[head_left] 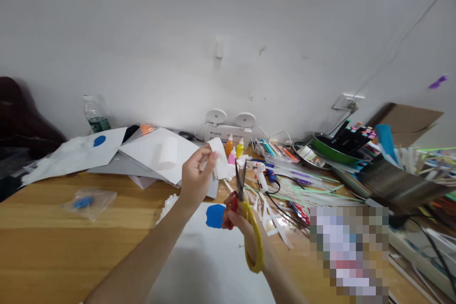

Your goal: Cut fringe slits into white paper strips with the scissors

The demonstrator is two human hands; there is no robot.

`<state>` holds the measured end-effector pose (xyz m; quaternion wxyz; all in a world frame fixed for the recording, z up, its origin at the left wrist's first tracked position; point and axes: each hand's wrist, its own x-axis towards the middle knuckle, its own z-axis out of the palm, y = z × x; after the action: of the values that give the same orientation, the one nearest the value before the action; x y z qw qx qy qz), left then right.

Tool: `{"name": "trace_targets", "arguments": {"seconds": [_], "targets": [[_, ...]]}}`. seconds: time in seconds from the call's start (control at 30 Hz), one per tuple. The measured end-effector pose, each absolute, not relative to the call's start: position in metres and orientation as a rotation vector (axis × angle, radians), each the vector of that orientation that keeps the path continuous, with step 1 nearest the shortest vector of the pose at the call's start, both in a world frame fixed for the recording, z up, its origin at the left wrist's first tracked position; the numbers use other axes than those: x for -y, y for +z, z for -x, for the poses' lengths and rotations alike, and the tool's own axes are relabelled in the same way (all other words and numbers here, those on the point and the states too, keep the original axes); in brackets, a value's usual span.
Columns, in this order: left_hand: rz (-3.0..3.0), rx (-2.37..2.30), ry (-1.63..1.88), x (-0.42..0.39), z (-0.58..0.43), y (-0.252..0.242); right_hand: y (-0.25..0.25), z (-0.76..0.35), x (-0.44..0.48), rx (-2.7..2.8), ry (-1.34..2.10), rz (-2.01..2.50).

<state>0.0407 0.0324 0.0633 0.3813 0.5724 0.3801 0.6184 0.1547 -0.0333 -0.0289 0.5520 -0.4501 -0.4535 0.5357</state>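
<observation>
My left hand (197, 171) is closed on a strip of white paper (220, 157), pinched between thumb and fingers and held up above the table. Just to its right, my right hand (237, 213) grips a pair of scissors (241, 183) with one red and one yellow handle. The blades point up and stand slightly apart, near the paper but without a clear sign of touching it. Below both hands lies a large white sheet (203, 256). On it sits a flat blue patch (215, 216), partly behind my right hand.
White sheets and a white roll (167, 153) lie at the back left, near a plastic bottle (96, 116). Small paint bottles (229, 144) stand before a white box (226, 134). A glue gun (261, 178), paper strips and a green pan of pens (333, 152) crowd the right.
</observation>
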Motion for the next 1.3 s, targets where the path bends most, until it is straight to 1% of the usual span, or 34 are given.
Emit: {"name": "trace_targets", "arguments": {"seconds": [0.27, 0.4, 0.53, 0.77, 1.07, 1.3], "targets": [[-1.331, -0.973, 1.636, -0.053, -0.045, 0.042, -0.014, -0.152, 0.022, 1.319, 1.315, 1.123], [-1.301, -0.949, 1.583, -0.059, -0.051, 0.029, -0.029, -0.151, 0.013, 1.251, 1.302, 1.223], [-1.317, -0.936, 1.524, -0.061, -0.057, 0.022, -0.043, -0.158, 0.011, 1.213, 1.376, 1.305], [-1.299, -0.899, 1.493, -0.059, -0.068, 0.013, -0.026, -0.168, 0.024, 1.242, 1.382, 1.272], [-1.303, -0.883, 1.450, -0.056, -0.074, 0.010, -0.019, -0.171, 0.030, 1.234, 1.393, 1.262], [-1.242, -0.859, 1.417, -0.056, -0.075, 0.011, -0.046, -0.168, 0.024, 1.168, 1.343, 1.245]]}}
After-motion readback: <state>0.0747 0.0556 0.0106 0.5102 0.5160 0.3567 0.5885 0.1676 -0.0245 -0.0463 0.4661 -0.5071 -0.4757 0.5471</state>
